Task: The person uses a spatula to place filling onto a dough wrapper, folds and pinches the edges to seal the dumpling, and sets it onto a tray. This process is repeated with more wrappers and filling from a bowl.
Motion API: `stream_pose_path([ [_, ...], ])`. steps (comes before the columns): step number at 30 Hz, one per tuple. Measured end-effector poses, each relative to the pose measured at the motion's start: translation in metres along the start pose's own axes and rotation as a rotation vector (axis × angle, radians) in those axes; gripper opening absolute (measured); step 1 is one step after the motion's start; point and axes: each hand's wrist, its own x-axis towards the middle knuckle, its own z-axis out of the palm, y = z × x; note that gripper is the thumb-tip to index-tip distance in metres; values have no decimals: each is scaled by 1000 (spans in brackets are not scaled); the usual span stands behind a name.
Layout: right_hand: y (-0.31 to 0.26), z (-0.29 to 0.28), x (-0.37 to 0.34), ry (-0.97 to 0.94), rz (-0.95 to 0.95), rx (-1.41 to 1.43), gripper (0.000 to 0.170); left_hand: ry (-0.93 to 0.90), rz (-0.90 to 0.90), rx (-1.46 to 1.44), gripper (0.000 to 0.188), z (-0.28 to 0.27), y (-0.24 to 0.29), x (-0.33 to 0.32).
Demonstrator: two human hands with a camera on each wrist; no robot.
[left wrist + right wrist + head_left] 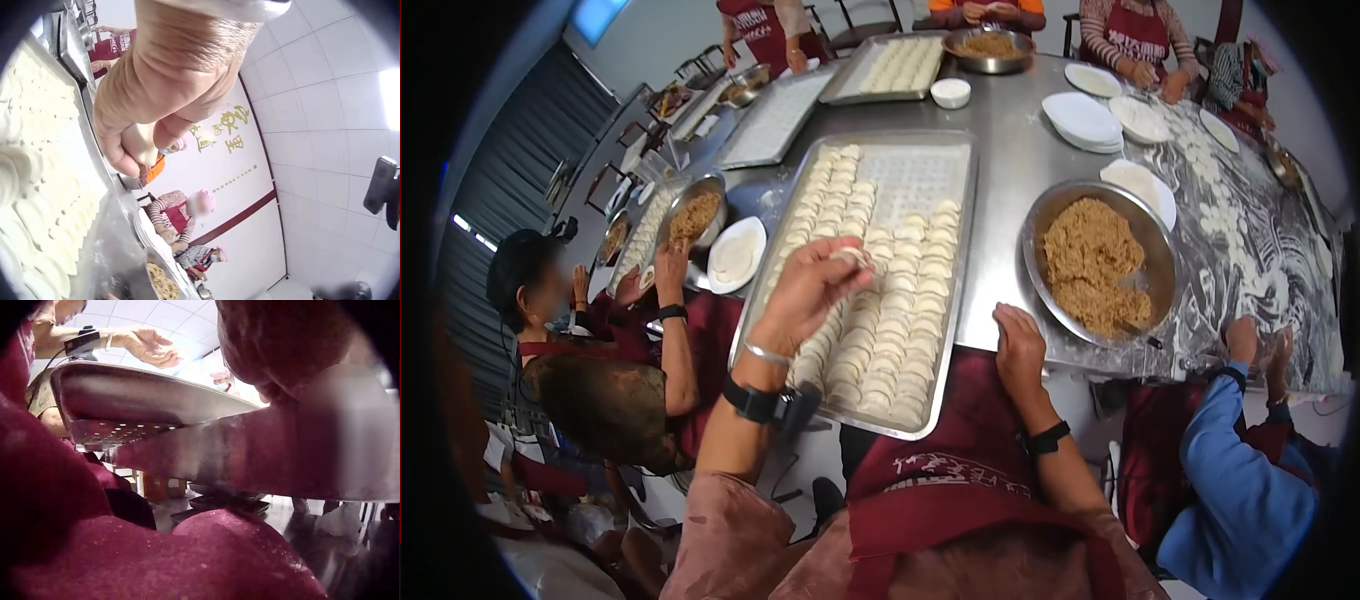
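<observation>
My left hand [805, 290] pinches a pale dumpling [140, 145] between thumb and fingers, above a metal tray [900, 185]. Rows of folded dumplings [895, 330] fill most of that tray; its perforated base shows bare at the far right part. My right hand [1020, 345] rests at the table's front edge, between the tray and a steel bowl of filling [1095, 260], fingers relaxed and holding nothing. In the right wrist view it looms large and blurred over the table edge, its fingertips mostly hidden.
A plate with wrappers [737, 255] lies left of the tray. Stacked white plates [1083, 122] and a small white bowl [950, 93] stand farther back. Flour covers the right side of the steel table [1000, 150]. People in aprons work close on both sides.
</observation>
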Motion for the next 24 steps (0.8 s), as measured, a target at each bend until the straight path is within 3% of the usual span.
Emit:
stream_pose_path([
  [12, -1, 10, 17, -12, 33, -168, 21, 31, -102, 340, 31, -26, 9, 108],
  [24, -6, 11, 23, -6, 79, -228, 16, -168, 114, 1033, 24, -53, -26, 213],
])
